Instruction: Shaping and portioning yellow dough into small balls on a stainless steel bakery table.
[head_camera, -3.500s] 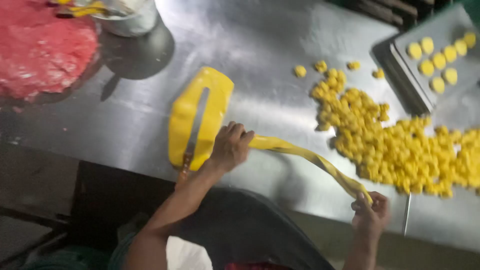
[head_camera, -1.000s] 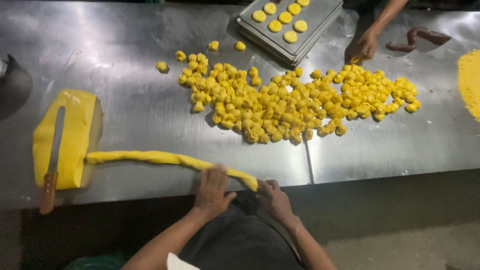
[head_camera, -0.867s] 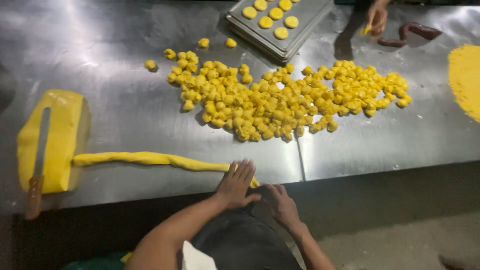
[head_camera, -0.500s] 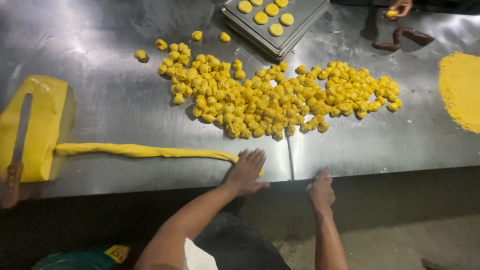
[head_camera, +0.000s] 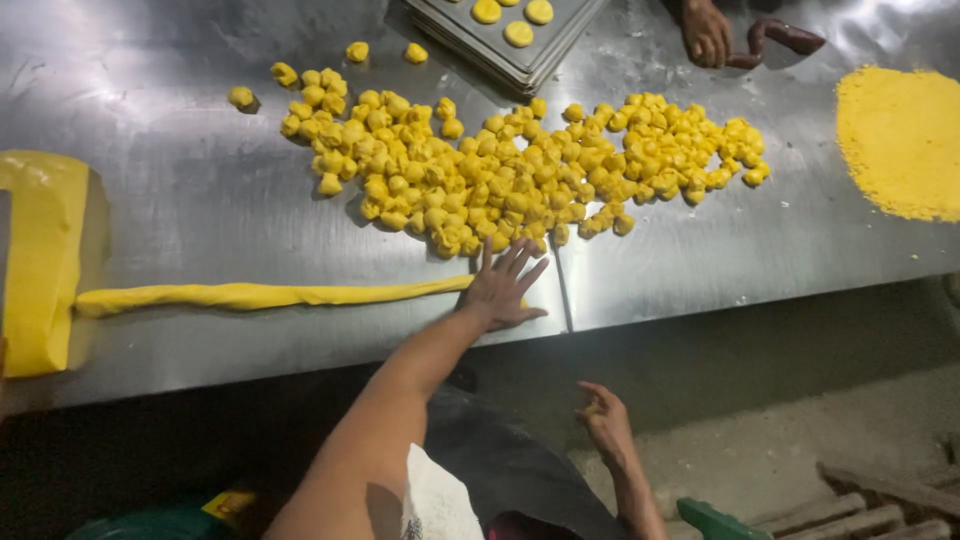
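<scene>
Pressing my left hand (head_camera: 505, 290), fingers splayed flat, on the near end of the long yellow dough rope (head_camera: 270, 295) lying along the steel table's (head_camera: 200, 180) front edge.

My right hand (head_camera: 605, 425) hangs off the table, loosely curled, holding nothing. Rope whole, uncut, far end joined to the yellow dough slab (head_camera: 40, 260). Beyond my fingertips: big heap of cut yellow dough pieces (head_camera: 500, 170); metal tray (head_camera: 520, 50) holds few. Much left, I judge.

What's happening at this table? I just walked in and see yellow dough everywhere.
A person's left hand presses flat on the end of a long yellow dough rope lying on the steel table; the right hand hangs off the table, holding nothing. A pile of cut dough pieces lies beyond. Another person's hand rests by a tray.
</scene>
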